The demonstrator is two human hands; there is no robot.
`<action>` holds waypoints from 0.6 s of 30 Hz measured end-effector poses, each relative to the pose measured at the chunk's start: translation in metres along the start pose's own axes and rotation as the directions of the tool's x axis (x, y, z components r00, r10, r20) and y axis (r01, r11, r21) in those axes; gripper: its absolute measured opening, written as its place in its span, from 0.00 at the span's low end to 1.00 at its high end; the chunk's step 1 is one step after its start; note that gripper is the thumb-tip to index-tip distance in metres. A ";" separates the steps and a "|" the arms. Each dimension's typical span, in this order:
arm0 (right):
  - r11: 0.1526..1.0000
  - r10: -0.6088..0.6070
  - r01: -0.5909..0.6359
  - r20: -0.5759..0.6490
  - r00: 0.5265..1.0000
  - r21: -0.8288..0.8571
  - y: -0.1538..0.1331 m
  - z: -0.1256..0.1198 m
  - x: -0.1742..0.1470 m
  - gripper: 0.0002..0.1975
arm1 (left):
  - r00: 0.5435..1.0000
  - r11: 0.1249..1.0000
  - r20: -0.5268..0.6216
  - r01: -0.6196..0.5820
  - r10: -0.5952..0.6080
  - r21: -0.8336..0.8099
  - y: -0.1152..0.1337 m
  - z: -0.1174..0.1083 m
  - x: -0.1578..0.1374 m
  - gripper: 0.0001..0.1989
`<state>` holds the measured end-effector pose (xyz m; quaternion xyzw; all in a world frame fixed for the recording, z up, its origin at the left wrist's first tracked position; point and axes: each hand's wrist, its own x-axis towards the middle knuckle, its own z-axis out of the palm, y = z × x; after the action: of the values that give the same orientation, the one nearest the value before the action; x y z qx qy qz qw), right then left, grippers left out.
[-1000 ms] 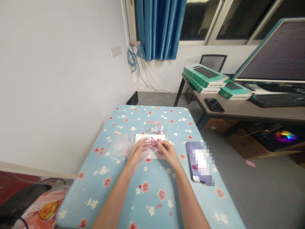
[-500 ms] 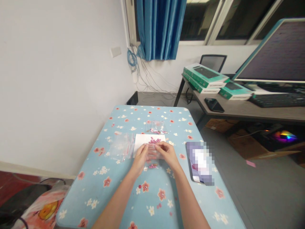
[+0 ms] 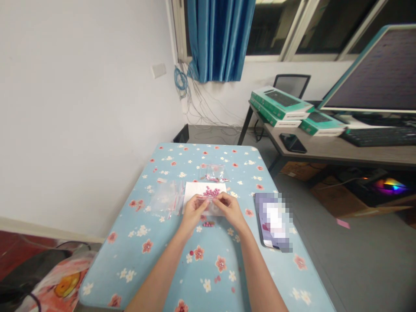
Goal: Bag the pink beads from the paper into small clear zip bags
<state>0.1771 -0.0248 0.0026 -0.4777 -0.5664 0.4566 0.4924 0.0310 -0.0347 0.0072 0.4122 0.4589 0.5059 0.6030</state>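
Note:
Between my two hands is a small clear zip bag [image 3: 209,212], pinched along its upper edge. Pink beads [image 3: 208,224] and a brownish piece lie at the bag's lower end, toward me. My left hand [image 3: 194,211] is closed on the left part of the edge, and my right hand [image 3: 229,209] grips the right part, thumbs close together. Under and beyond them lies a white sheet [image 3: 195,188] with a loose pile of pink beads [image 3: 212,191]. Some of the bag is hidden by my fingers.
Left of the sheet are flat clear bags [image 3: 164,197]. Another clear bag [image 3: 215,173] with beads lies beyond it. A phone or tablet [image 3: 271,223], partly blurred, rests at the right. A desk [image 3: 338,149] with green keyboard boxes [image 3: 279,104] stands beyond the flowered table [image 3: 156,268].
My fingertips have drawn closer together along the bag's upper edge, the left ones shifting slightly right. The bag stays in both hands, and the other things lie as before.

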 end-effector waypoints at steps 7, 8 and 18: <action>0.998 -0.057 0.057 0.019 0.998 -0.036 -0.005 -0.001 -0.001 0.13 | 1.000 1.000 0.001 0.024 -0.024 0.001 0.000 -0.001 0.000 0.15; 0.997 -0.063 0.064 0.018 0.998 -0.042 -0.006 -0.001 -0.001 0.13 | 1.000 1.000 0.000 0.017 -0.017 -0.002 0.000 -0.002 0.000 0.15; 0.977 -0.164 0.159 -0.021 0.986 -0.143 -0.012 0.005 -0.001 0.09 | 1.000 1.000 0.000 0.013 -0.013 0.006 0.001 -0.003 -0.001 0.16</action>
<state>0.1711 -0.0274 0.0138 -0.4712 -0.6261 0.3660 0.5020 0.0274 -0.0356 0.0080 0.4111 0.4628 0.5006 0.6052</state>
